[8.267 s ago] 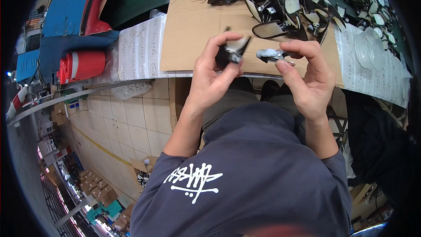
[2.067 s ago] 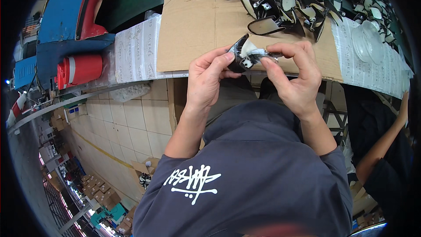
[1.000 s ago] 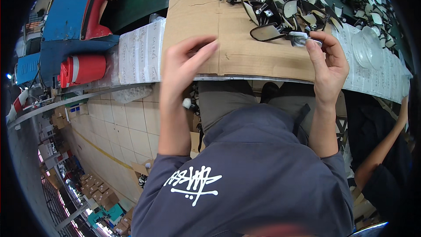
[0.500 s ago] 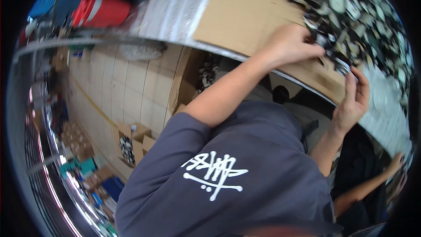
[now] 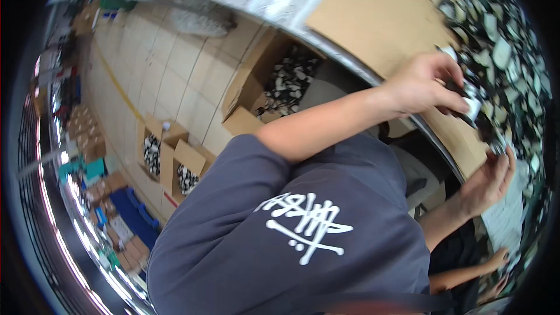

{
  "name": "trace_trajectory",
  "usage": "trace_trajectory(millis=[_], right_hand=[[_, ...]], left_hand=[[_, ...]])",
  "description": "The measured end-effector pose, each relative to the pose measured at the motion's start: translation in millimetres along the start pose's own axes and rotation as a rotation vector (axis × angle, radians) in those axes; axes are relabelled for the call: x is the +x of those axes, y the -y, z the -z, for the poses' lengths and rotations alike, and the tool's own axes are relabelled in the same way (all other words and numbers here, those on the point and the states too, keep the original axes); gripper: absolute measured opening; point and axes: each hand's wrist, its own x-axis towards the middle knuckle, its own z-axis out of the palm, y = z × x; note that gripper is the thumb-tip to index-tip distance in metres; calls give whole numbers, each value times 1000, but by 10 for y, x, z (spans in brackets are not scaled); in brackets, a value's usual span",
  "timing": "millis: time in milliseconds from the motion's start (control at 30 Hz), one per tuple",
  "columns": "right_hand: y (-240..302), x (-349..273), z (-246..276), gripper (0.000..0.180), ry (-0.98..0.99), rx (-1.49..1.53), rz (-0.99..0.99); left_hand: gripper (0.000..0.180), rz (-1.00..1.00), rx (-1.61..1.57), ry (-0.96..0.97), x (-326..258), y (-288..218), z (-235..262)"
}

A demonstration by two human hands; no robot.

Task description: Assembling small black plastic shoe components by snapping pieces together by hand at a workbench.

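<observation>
My left hand (image 5: 423, 81) reaches across a brown cardboard sheet (image 5: 373, 17) to the edge of a heap of small black and white parts (image 5: 504, 41). Its fingers pinch one black and white part (image 5: 471, 105) at the rim of that heap. Lower and to the right, my right hand (image 5: 487, 181) is at the near edge of the cardboard, palm up. Its fingertips close on a small dark part (image 5: 497, 144). The view is strongly tilted, and my grey-sleeved shoulder fills the lower middle.
Under the table edge stands an open carton (image 5: 280, 81) with more such parts. Two open cartons (image 5: 169, 160) stand on the tiled floor at the left. Another person's hand (image 5: 496, 259) shows at the lower right, beside white printed sheets (image 5: 507, 221).
My hands were joined on one part in front of me, then drew apart. The left hand has reached right to the heap and taken a part; the view has tilted hard.
</observation>
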Motion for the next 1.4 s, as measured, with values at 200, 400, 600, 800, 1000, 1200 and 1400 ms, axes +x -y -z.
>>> trace_trajectory(millis=[200,400,600,800,1000,1200,1400], right_hand=[[57,-211,-821,23,74,-174,35],[33,-279,-919,26,147,-396,156],[25,-300,-918,27,137,-574,379],[79,-363,-893,26,174,-492,242],[300,-408,-837,26,271,-302,126],[178,-269,-797,25,164,-439,225],[108,-253,-861,23,194,-599,326]], left_hand=[[47,-93,326,-2,-335,-147,197],[52,-288,350,-42,-468,-41,34],[52,-339,485,-22,-500,44,-45],[53,-287,386,-26,-536,23,-78],[55,-250,387,-75,-501,-7,9],[58,-186,403,-81,-542,-28,-61],[57,-111,420,-81,-582,-54,-128]])
